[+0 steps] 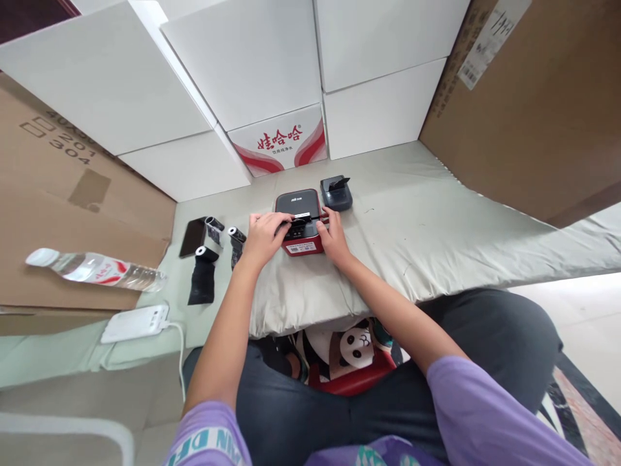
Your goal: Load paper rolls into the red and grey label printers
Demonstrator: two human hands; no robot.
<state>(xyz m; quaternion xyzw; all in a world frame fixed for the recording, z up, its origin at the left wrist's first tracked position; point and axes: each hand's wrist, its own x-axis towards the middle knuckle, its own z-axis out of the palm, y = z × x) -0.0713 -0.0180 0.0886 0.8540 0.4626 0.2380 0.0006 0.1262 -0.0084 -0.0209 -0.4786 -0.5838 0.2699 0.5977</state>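
Note:
A compact red and black printer [303, 244] sits on the cloth-covered surface in front of me. My left hand [266, 237] grips its left side, with the fingertips bent over the slot across the top. My right hand [332, 236] holds the right side, its thumb near the front top edge and its fingers by the slot. What lies directly under the left fingertips is hidden. Just behind to the right stands a smaller dark device [336, 193] with a raised black flap. Left of my left hand are small rolls with black wrapping, one [236, 237] nearest to it.
More black rolls [201, 278] [214, 226] and a phone [193, 237] lie at the left. Near the left edge are a water bottle [101, 268] and a white power bank [136, 323] with a cable. White boxes [247, 58] line the back; brown cartons [538, 116] flank both sides.

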